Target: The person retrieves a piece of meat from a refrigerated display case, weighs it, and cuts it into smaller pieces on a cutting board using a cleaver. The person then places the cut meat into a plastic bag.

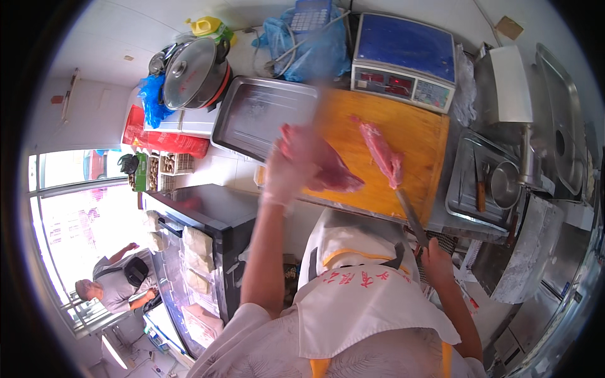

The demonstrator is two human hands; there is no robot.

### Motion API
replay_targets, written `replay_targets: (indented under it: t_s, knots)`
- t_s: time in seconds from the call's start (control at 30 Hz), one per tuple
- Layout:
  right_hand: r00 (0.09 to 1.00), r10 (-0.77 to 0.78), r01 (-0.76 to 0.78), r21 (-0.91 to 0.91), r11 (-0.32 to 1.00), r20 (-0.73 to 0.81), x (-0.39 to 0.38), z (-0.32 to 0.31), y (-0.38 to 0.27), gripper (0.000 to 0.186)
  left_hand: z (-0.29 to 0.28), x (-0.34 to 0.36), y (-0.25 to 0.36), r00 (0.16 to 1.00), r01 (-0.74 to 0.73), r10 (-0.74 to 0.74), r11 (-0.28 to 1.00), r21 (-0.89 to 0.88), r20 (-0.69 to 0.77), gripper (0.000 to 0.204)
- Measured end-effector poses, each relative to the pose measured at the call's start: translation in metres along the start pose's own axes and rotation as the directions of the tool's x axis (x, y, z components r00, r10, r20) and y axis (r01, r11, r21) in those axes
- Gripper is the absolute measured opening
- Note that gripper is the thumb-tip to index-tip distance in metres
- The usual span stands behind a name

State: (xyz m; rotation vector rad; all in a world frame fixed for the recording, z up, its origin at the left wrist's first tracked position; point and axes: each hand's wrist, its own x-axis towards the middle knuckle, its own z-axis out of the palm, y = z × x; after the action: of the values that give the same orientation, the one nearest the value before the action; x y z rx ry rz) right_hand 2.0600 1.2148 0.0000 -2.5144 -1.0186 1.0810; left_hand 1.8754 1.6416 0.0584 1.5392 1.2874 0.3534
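Note:
My left hand (pixel 283 175), in what looks like a thin clear glove and smeared by motion, grips a large piece of red meat (pixel 331 167). This piece is at the near left of the yellow cutting board (pixel 419 145), partly over a metal tray's edge. Lower right, my right hand (pixel 436 259) is closed round the near end of a long knife (pixel 411 215). Its far end meets the near end of a narrow strip of meat (pixel 381 152) lying on the board; whether they touch I cannot tell.
A shallow metal tray (pixel 242 116) sits left of the board, a scale (pixel 403 53) behind it. To the right, another tray (pixel 466 145) holds a metal bowl (pixel 504 184) and tools. A lidded pot (pixel 195 72) stands far left. Another person (pixel 123 280) is beyond the display case (pixel 214 214).

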Motion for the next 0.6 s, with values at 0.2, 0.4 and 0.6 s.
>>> replay_targets:
  t_s: [0.2, 0.4, 0.6]
  knots:
    - [0.985, -0.039, 0.055, 0.093, 0.994, -0.168, -0.011, -0.022, -0.048, 0.015, -0.121, 0.155, 0.01, 0.985, -0.004, -0.002, 0.999, 0.037, 0.171, 0.028]
    - [0.893, 0.125, -0.079, 0.123, 0.989, -0.432, 0.015, -0.021, -0.102, 0.017, -0.145, 0.254, -0.047, 0.984, 0.05, -0.161, 0.673, 0.738, 0.08, 0.062]
    - [0.776, 0.077, -0.093, 0.007, 0.996, -0.626, 0.117, 0.023, -0.058, 0.04, -0.11, 0.203, -0.034, 0.731, -0.369, 0.674, 0.525, 0.767, -0.109, 0.064]
